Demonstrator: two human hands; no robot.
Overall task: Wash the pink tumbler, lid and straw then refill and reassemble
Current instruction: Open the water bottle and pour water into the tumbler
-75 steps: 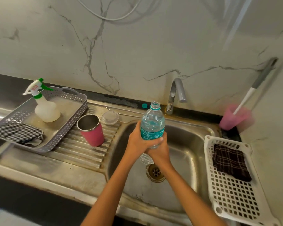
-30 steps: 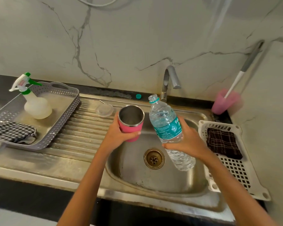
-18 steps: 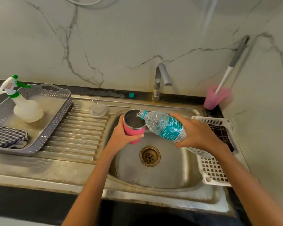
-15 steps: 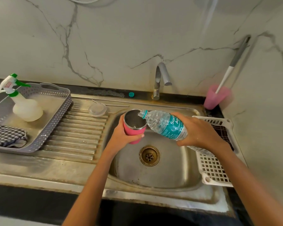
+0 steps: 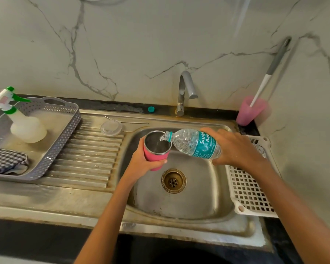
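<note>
Currently bottle (image 5: 196, 144) mouth over tumbler (image 5: 155, 156) rim, both above sink (image 5: 179, 205).

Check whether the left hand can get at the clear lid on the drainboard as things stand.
Probably not yet. The left hand grips the pink tumbler while the right hand tips the bottle into it. Nothing lies between that hand and the lid, but it is occupied.
</note>
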